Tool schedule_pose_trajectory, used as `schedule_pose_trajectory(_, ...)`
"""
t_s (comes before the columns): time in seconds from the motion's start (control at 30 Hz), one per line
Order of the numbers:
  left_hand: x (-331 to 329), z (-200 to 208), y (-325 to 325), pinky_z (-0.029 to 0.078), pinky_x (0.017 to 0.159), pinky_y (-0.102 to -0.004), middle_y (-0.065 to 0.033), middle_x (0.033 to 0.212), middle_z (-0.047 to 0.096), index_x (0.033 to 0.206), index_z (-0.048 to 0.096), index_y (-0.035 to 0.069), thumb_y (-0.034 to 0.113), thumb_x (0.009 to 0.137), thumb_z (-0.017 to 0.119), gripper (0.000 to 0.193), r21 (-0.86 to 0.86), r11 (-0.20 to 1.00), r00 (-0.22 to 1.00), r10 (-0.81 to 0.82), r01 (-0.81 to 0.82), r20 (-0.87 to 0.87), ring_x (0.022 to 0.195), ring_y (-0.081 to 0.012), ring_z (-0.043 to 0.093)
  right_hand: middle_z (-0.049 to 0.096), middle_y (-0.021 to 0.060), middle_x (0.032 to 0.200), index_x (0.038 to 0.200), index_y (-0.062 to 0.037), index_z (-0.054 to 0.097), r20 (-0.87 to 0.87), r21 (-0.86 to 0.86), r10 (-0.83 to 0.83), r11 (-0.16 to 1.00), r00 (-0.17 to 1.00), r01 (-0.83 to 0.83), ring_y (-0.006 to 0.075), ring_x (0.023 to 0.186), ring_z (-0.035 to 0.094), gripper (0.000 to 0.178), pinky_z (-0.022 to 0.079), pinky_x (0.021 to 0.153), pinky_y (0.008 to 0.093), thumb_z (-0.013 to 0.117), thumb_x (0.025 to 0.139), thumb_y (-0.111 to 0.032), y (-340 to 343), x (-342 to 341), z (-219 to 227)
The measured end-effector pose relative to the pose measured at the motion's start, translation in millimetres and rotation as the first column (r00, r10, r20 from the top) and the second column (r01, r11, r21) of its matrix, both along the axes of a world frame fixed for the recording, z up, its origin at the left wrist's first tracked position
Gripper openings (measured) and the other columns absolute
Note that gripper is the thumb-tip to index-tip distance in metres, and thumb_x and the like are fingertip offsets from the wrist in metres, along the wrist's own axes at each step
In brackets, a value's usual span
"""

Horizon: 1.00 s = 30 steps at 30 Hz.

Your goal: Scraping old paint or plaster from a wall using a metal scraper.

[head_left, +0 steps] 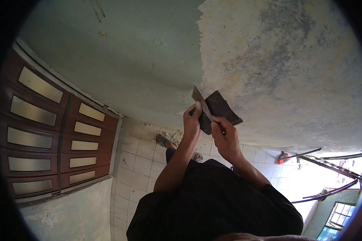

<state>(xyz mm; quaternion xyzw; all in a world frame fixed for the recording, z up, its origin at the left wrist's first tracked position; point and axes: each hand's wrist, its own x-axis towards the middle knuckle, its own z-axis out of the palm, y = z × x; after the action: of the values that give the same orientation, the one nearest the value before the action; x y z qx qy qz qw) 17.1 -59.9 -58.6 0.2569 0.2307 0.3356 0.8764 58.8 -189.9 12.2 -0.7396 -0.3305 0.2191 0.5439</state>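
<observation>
head view: a wall (149,60) fills most of the picture, pale green paint on its left part and scraped, blotchy bare plaster (285,68) on its right. to the left stands a brown panelled door (48,132) with pale inset panes. below lies a white tiled floor (136,164), with a sandalled foot (165,141) beside paint crumbs at the wall's base. far right, a ladder (330,164) leans near a window (338,215). nothing stands between the hands and the wall. the left hand (192,120) is closed around the lower end of a narrow scraper (202,104), whose long axis runs diagonally, tip up and to the left, touching the wall at the paint's edge. the right hand (225,138) grips a dark flat sheet (221,110) just behind the scraper, lying against the plaster, its corner pointing right.
</observation>
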Motion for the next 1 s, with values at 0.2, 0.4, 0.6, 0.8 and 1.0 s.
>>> schedule_pose_trajectory(0.2,6.6,-20.7,3.3,0.048,0.067,-0.0258,-0.0018,0.086,0.067,0.095,0.069,0.001,0.031,0.102,0.067,0.03,0.065,0.991,0.99,0.124,-0.119,-0.073,0.073,-0.0092,0.06,0.056,-0.0011,0.073,0.123,0.0022,0.063,-0.157,0.018,0.068,0.998,0.985,-0.066,0.0034,0.061,0.047,0.025,0.038,0.052,0.0248,0.056,0.104,-0.012,5.9,12.5,15.8)
schedule_pose_trajectory(0.4,-2.4,-9.6,-13.7,0.048,0.068,-0.0247,-0.0024,0.086,0.067,0.092,0.069,0.002,0.03,0.102,0.067,0.03,0.046,0.992,0.987,0.118,-0.113,-0.113,0.076,-0.009,0.06,0.055,-0.0023,0.072,0.12,0.0003,0.063,-0.262,0.054,0.088,0.996,0.961,-0.076,0.0027,0.059,0.044,0.023,0.034,0.049,0.0237,0.057,0.105,-0.015,-8.4,8.7,6.6)
schedule_pose_trajectory(0.6,-11.1,8.1,17.3,0.048,0.072,-0.0256,-0.0001,0.084,0.067,0.098,0.072,0.0,0.031,0.1,0.07,0.031,0.03,0.998,0.998,0.051,-0.052,0.032,0.077,-0.0074,0.059,0.053,-0.0035,0.07,0.121,-0.0015,0.063,-0.235,0.068,0.059,0.997,0.97,-0.044,0.0022,0.055,0.044,0.023,0.033,0.047,0.0217,0.058,0.105,-0.017,10.8,-1.0,11.2)
schedule_pose_trajectory(0.8,1.2,-6.7,-3.3,0.048,0.067,-0.0259,-0.0016,0.084,0.068,0.094,0.071,0.001,0.028,0.101,0.069,0.028,0.025,0.999,0.998,0.034,-0.033,-0.057,0.073,-0.0092,0.06,0.054,-0.0036,0.07,0.123,-0.0027,0.063,-0.291,0.042,0.008,0.999,0.957,0.005,0.0013,0.052,0.043,0.024,0.031,0.043,0.0208,0.058,0.105,-0.017,-0.4,3.1,15.2)
schedule_pose_trajectory(1.0,2.6,-2.4,-12.1,0.048,0.071,-0.0254,-0.0011,0.084,0.068,0.098,0.073,0.001,0.025,0.101,0.069,0.024,0.079,0.995,0.991,0.064,-0.054,-0.122,0.076,-0.0088,0.059,0.053,-0.0026,0.07,0.123,-0.0009,0.062,-0.26,0.062,0.034,0.998,0.965,-0.018,0.002,0.052,0.044,0.024,0.032,0.044,0.0208,0.058,0.105,-0.017,-10.6,3.4,17.0)
